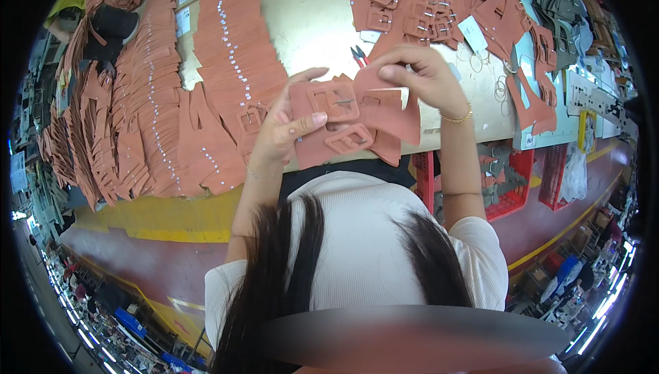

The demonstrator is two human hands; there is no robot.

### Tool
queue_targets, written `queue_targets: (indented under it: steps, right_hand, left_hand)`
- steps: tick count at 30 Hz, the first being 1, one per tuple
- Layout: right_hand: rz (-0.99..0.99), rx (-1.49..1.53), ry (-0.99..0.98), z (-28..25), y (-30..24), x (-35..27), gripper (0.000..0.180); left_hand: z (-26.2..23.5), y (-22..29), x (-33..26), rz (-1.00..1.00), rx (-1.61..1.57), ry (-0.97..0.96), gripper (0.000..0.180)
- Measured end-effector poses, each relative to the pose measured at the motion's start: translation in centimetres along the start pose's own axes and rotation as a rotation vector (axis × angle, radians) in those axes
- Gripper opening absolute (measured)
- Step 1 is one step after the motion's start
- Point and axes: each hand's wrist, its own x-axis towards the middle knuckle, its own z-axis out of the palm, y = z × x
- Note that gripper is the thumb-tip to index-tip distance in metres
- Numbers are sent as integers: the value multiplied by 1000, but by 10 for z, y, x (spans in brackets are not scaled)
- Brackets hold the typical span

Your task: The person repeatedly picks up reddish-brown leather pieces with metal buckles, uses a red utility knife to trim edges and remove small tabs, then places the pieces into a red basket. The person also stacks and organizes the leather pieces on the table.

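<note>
Before me, over the near side of the worktable, the left hand pinches a bundle of terracotta buckle straps, thumb at a square buckle, while the right hand grasps one strap end; red-and-dark snips lie just beyond, more buckled straps heaped farther back

you hold overlapping flat terracotta straps, fanned unevenly, with two same-coloured squarish buckles, the upper showing a metal prong.
</note>
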Motion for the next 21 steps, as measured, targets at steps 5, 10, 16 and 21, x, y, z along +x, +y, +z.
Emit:
queue_targets:
  steps: [5, 10, 16, 21]
  right_hand:
    - [100, 449, -136, 30, 11, 9, 13]
    - [146, 529, -181, 40, 20, 9, 13]
    - [110, 714, -244, 41, 27, 11, 16]
    - [161, 626, -187, 43, 19, 5, 15]
  left_hand:
    - [1, 1, 0, -45, -137, -33, 49]
    - [5, 2, -1, 2, -15, 38, 50]
    - [6, 8, 2, -76, -63, -46, 49]
    - [2, 1, 6, -8, -104, -54, 48]
